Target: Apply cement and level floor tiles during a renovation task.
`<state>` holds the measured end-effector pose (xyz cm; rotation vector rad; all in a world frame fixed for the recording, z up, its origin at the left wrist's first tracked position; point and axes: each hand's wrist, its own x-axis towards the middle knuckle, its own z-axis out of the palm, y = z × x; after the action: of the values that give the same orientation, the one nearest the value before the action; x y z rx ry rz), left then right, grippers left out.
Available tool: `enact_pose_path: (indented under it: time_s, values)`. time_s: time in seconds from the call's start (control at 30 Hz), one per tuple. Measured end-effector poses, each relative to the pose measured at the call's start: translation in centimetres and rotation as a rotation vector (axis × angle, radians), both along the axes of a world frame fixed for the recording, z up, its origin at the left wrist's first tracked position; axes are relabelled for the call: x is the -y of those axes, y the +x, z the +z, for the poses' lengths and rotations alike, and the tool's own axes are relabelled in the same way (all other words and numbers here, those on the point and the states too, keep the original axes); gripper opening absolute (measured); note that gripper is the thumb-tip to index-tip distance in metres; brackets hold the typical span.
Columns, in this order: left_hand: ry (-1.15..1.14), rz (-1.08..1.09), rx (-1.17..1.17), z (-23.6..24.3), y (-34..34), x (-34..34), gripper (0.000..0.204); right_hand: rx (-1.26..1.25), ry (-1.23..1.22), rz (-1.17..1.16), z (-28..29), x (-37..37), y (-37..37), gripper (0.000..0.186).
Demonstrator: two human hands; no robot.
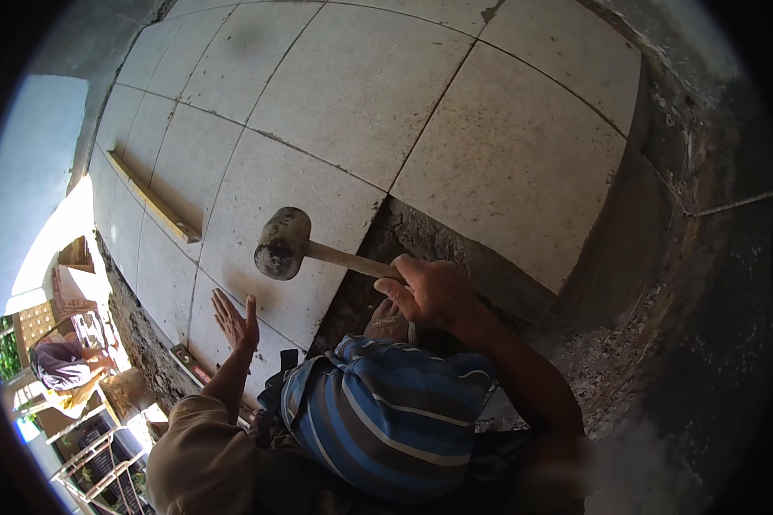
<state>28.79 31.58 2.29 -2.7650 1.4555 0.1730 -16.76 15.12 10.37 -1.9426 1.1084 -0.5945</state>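
My right hand (429,293) is wrapped round the wooden handle of a rubber mallet (284,244). The dark, worn mallet head hangs over a pale floor tile (305,184); whether it touches the tile I cannot tell. With fingers stretched out, my left hand (236,321) is over the tiles left of the mallet, holding nothing. Right beside my right hand lies an untiled strip of dark, rough mortar (404,225), with my bare foot (386,322) in it. The edge of a large tile (515,163) borders this strip.
A yellow straight bar (153,199) lies on the tiles at left. Near my left forearm is a red-and-grey level-like bar (191,365). Rubble and rough ground (653,283) run along the right. Outside at far left, a person (64,360) is beside a bright opening.
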Motion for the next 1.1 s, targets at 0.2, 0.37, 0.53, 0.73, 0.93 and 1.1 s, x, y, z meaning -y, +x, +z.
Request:
enact_pose_path:
  time_s: [0.2,0.37,0.53,0.73,0.93,1.1]
  values:
    - [0.014,0.268,0.131,-7.4,-0.4,3.4,0.099,-0.033,0.090,0.000,-3.9,-3.5,4.5,0.043]
    - [0.030,0.228,0.206,-7.6,1.0,2.4,0.101,-0.011,0.291,0.065,-3.4,-3.2,5.5,0.046]
    - [-0.125,0.084,-0.079,-4.9,-3.9,6.1,0.093,-0.058,0.276,-0.045,-3.0,-1.0,-2.0,0.047]
    - [-0.249,-0.812,-0.373,1.1,-21.2,19.3,0.092,-0.298,0.236,-0.314,0.6,-4.0,-14.0,0.041]
    - [-0.229,-1.066,-0.183,-0.6,-31.1,28.8,0.097,-0.188,0.222,-0.670,2.6,-9.7,-14.9,0.040]
    - [-0.172,-1.028,-0.069,-1.1,-32.8,29.3,0.100,-0.177,0.050,-0.827,-1.4,-10.3,-12.6,0.033]
